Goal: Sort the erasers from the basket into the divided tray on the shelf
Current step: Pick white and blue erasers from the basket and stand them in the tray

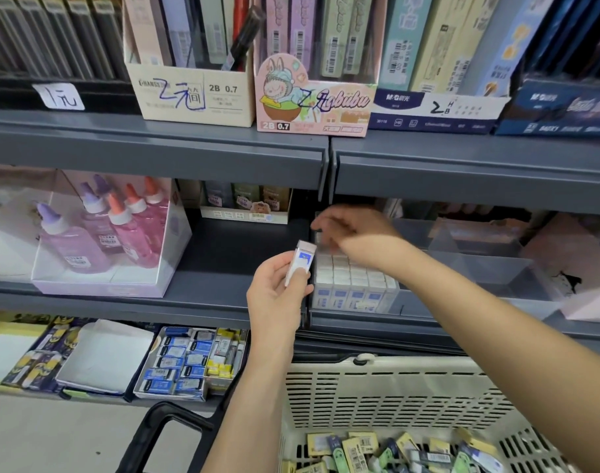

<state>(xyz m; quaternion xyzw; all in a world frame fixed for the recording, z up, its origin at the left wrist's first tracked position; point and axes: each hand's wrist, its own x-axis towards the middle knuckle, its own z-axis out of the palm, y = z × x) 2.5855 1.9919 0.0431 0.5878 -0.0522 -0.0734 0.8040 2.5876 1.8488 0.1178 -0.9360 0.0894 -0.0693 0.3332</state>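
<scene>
1 white and blue eraser (300, 262) is pinched between the thumb and the fingers of the left hand (276, 291). It is held upright, just beside the left wall of the clear divided tray (489, 268) on the grey shelf (223, 257). The right hand (346, 230) is seen over the back part of the leftmost compartment, with the fingers bent downward. It is blurred, so it cannot be told whether something is held in it. The front part of this compartment is filled with rows of erasers (353, 285), which stand upright and touch each other. Below the shelf, a cream basket (394, 394) with a black handle (162, 428) is seen, and many loose erasers (394, 452) are heaped in it. On the left part of the same shelf, pink and purple bottles (97, 230) are kept in a box (101, 288).
</scene>
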